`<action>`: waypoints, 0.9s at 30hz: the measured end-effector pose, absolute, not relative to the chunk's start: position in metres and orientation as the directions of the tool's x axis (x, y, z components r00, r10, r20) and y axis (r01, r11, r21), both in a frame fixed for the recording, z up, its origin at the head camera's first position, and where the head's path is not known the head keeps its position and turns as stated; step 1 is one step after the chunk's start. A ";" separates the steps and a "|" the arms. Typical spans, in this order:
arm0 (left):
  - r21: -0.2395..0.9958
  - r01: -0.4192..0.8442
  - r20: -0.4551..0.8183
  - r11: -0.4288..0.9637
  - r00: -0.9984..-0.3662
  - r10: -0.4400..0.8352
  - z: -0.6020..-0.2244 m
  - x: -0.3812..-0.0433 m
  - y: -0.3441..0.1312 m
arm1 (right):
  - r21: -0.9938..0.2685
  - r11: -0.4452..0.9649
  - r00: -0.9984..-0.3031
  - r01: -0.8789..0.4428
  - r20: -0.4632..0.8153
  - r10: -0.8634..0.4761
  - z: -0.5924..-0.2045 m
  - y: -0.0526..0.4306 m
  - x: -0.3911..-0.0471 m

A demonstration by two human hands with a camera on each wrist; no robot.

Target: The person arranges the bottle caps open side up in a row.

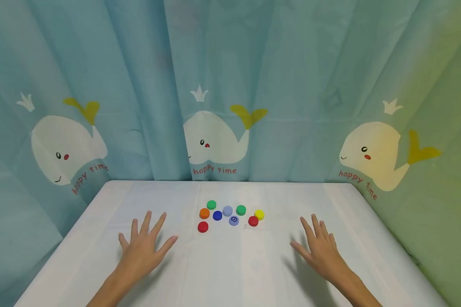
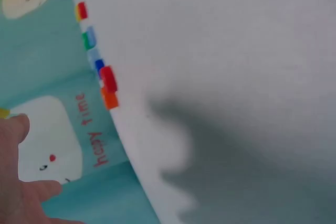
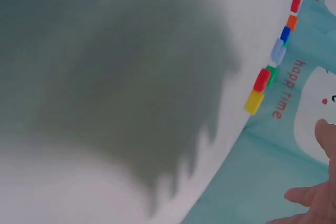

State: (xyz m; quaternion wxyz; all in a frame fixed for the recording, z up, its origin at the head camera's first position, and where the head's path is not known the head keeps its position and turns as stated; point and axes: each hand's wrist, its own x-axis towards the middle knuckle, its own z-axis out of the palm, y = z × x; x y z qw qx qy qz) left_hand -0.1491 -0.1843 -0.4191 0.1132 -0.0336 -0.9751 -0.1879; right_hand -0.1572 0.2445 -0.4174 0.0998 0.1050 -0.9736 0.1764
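Observation:
Several round plastic bottle caps lie loosely grouped on the white table, among them an orange cap (image 1: pixel 204 213), a dark blue cap (image 1: pixel 217 215), a yellow cap (image 1: pixel 259 214) and a pale blue cap with a dark mark (image 1: pixel 234 220). One red cap (image 1: pixel 202 227) is nearest my left hand (image 1: pixel 140 251), which hovers over the table with spread fingers and holds nothing. On the other side, my right hand (image 1: pixel 322 253) also hovers with fingers apart, holding nothing. Another red cap (image 1: pixel 253 221) touches or nearly touches the yellow one. Both wrist views show the caps beyond the hands' shadows.
The white tabletop (image 1: pixel 223 273) ends at a straight back edge with rounded corners. Blue-green curtains (image 1: pixel 299 85) printed with whales and "happy time" hang behind and at both sides of it.

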 end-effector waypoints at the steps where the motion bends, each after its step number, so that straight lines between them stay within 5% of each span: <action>1: 0.367 0.112 0.236 0.924 -0.971 0.024 -0.418 -0.151 -0.184 | -0.323 0.913 -0.954 -0.250 0.240 -0.177 -0.417 0.242 -0.158; 27: 0.481 0.215 0.313 0.850 -0.948 0.063 -0.400 -0.167 -0.164 | -0.443 0.824 -0.922 -0.354 0.314 -0.227 -0.403 0.171 -0.193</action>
